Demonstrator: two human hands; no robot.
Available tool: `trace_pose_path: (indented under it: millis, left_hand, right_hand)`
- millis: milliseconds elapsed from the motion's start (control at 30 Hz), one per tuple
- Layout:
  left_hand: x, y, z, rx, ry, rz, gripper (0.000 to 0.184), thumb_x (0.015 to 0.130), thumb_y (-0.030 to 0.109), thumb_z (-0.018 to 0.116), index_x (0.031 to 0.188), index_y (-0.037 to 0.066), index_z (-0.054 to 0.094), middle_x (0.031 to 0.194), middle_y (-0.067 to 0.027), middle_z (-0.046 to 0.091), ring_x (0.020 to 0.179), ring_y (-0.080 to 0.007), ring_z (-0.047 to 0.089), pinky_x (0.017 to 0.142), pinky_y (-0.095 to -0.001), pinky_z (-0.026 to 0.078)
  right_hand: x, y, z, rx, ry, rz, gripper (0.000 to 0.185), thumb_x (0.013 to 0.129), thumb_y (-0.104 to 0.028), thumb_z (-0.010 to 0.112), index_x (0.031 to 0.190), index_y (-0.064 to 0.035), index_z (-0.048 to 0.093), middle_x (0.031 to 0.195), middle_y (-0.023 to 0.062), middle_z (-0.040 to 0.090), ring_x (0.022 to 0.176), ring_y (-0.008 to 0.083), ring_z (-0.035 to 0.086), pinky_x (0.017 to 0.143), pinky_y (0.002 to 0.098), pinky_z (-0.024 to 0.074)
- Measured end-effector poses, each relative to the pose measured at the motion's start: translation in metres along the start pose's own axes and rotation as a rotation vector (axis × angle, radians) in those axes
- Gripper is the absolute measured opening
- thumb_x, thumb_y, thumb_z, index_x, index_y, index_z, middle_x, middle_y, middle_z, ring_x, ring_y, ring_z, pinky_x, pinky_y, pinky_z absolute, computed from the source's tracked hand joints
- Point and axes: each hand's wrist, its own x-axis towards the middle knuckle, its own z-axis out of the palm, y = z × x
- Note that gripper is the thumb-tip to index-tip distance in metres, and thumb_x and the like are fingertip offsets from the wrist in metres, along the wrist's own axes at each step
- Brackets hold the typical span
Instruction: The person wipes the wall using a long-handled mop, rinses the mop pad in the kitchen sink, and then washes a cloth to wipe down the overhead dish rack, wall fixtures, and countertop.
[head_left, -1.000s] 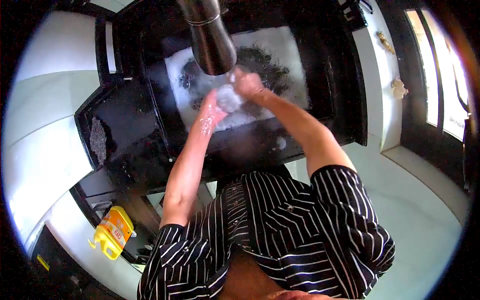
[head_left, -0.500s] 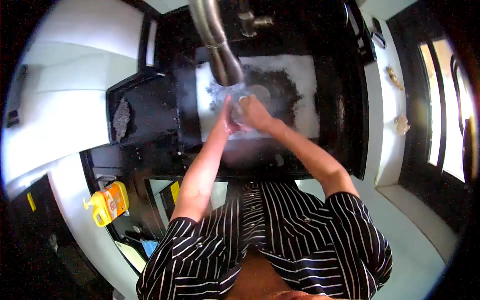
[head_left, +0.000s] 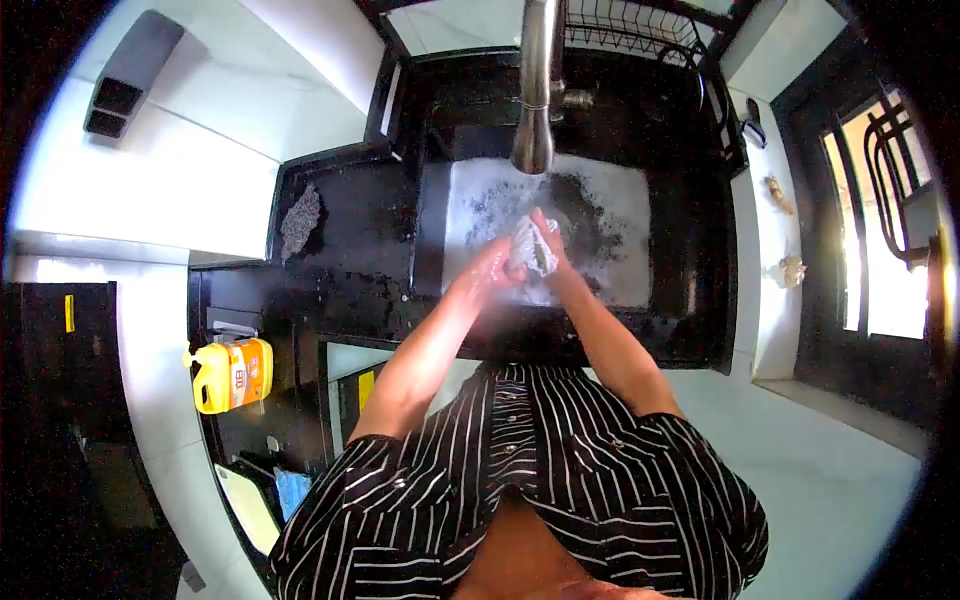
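A bunched, wet-looking white cloth is pressed between my two hands above the sudsy water in the sink. From the left side, my left hand has its fingers closed against the cloth. On the opposite side, my right hand grips the same cloth near its top edge. Just beyond my hands hangs the metal faucet, its spout pointing down at the water. White foam covers much of the water, with a dark patch around the middle.
Left of the sink, a grey scrubbing pad lies on the dark counter. A yellow pump jug stands nearer on the left. At the back is a black wire rack. A white ledge runs along the right.
The camera view has shifted, bringing the wire rack into sight. My hands have turned, and the white cloth now shows clearly between them, nearer than the spout.
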Motion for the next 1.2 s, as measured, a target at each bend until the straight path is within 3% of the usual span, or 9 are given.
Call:
trace_pose_path:
  millis: [67, 233, 300, 400, 433, 567, 600, 800, 1200]
  left_hand:
    - [-0.016, 0.004, 0.016, -0.005, 0.044, -0.053, 0.025, 0.094, 0.026, 0.038, 0.103, 0.013, 0.057, 0.081, -0.0002, 0.060, 0.054, -0.0098, 0.051, 0.033, -0.0173, 0.028]
    - [-0.054, 0.024, 0.035, 0.037, 0.228, -0.066, 0.043, 0.088, 0.051, 0.046, 0.114, 0.016, 0.053, 0.112, -0.0092, 0.055, 0.098, -0.0236, 0.054, 0.071, -0.0450, 0.049]
    - [-0.048, 0.021, 0.015, -0.240, 0.226, -0.102, 0.079, 0.080, 0.069, 0.040, 0.139, 0.018, 0.027, 0.143, -0.0156, 0.025, 0.128, -0.0400, 0.027, 0.096, -0.0684, 0.022]
    - [-0.062, 0.023, 0.018, -0.312, -0.080, 0.052, 0.079, 0.084, 0.071, 0.018, 0.133, 0.011, 0.032, 0.131, -0.0172, 0.040, 0.123, -0.0360, 0.037, 0.097, -0.0585, 0.031]
    - [-0.052, 0.023, 0.011, -0.257, -0.046, 0.200, 0.069, 0.087, 0.064, 0.024, 0.116, 0.006, 0.049, 0.116, -0.0149, 0.053, 0.114, -0.0298, 0.046, 0.097, -0.0487, 0.037]
    - [-0.043, 0.019, -0.007, -0.245, -0.192, 0.337, 0.045, 0.089, 0.048, 0.039, 0.091, 0.008, 0.057, 0.095, -0.0080, 0.059, 0.090, -0.0237, 0.057, 0.085, -0.0380, 0.045]
    - [-0.025, 0.016, -0.044, -0.330, -0.410, 0.278, 0.046, 0.086, 0.045, 0.045, 0.113, 0.007, 0.052, 0.112, -0.0111, 0.056, 0.103, -0.0274, 0.054, 0.094, -0.0437, 0.042]
    - [-0.037, 0.012, 0.019, -0.095, 0.363, 0.556, 0.023, 0.085, 0.028, 0.054, 0.093, 0.007, 0.057, 0.090, -0.0072, 0.060, 0.083, -0.0215, 0.059, 0.074, -0.0357, 0.049]
    - [-0.036, 0.030, 0.015, 0.212, 0.406, 0.638, 0.028, 0.085, 0.028, 0.055, 0.099, 0.004, 0.057, 0.092, -0.0070, 0.060, 0.085, -0.0200, 0.057, 0.073, -0.0365, 0.047]
  right_hand:
    - [-0.020, 0.002, 0.006, 0.537, -0.341, 0.268, 0.052, 0.081, -0.052, 0.056, 0.105, -0.0053, 0.058, 0.095, 0.0075, 0.063, 0.085, 0.0238, 0.061, 0.071, 0.0379, 0.0504]
    - [-0.039, -0.015, 0.034, 0.110, -0.187, -0.388, 0.027, 0.085, -0.022, 0.060, 0.106, -0.0068, 0.056, 0.096, 0.0075, 0.062, 0.082, 0.0182, 0.059, 0.066, 0.0327, 0.0500]
    - [-0.044, -0.038, 0.055, 0.077, 0.008, -0.254, 0.025, 0.081, -0.010, 0.064, 0.105, -0.0094, 0.056, 0.093, 0.0054, 0.061, 0.076, 0.0139, 0.058, 0.063, 0.0284, 0.0492]
    - [-0.061, -0.029, 0.084, -0.230, -0.118, -0.554, 0.028, 0.078, -0.018, 0.067, 0.103, -0.0115, 0.056, 0.087, 0.0048, 0.058, 0.074, 0.0155, 0.057, 0.062, 0.0307, 0.0478]
    - [-0.064, -0.033, 0.098, -0.706, 0.090, -1.216, 0.037, 0.072, -0.027, 0.072, 0.103, -0.0141, 0.057, 0.090, 0.0100, 0.057, 0.082, 0.0235, 0.056, 0.073, 0.0372, 0.0454]
    - [-0.087, -0.025, 0.109, -1.038, 0.194, -1.041, 0.037, 0.072, -0.039, 0.067, 0.099, -0.0156, 0.061, 0.106, 0.0153, 0.049, 0.097, 0.0386, 0.047, 0.081, 0.0476, 0.0398]
    - [-0.082, -0.022, 0.110, -1.009, 0.216, -0.982, 0.034, 0.074, -0.039, 0.065, 0.097, -0.0138, 0.060, 0.106, 0.0174, 0.050, 0.096, 0.0402, 0.048, 0.079, 0.0486, 0.0413]
    - [-0.068, -0.031, 0.108, -0.854, 0.345, -0.810, 0.027, 0.080, -0.033, 0.057, 0.090, -0.0089, 0.060, 0.091, 0.0240, 0.057, 0.085, 0.0431, 0.055, 0.074, 0.0490, 0.0456]
    - [-0.014, -0.051, 0.064, -0.708, 0.140, -0.455, 0.062, 0.083, -0.056, 0.048, 0.110, -0.0013, 0.057, 0.107, 0.0251, 0.058, 0.101, 0.0403, 0.055, 0.088, 0.0416, 0.0443]
